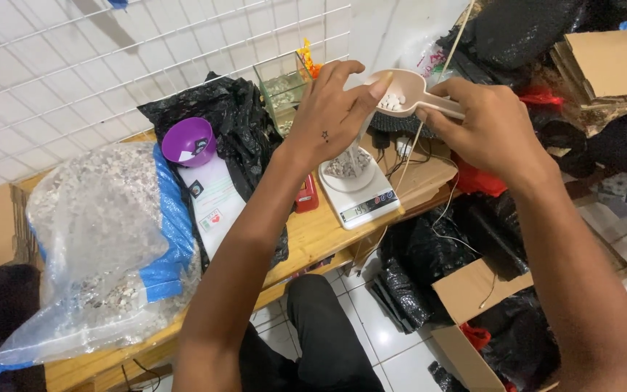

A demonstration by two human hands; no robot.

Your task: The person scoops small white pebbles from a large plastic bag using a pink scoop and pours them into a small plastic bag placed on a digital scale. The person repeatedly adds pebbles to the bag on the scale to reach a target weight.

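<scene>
We've 1 view only: head cam, looking down & fwd over our arms at the bench, close in. Wire grid wall far left, floor tiles near, below; no 2nd view to share.
</scene>
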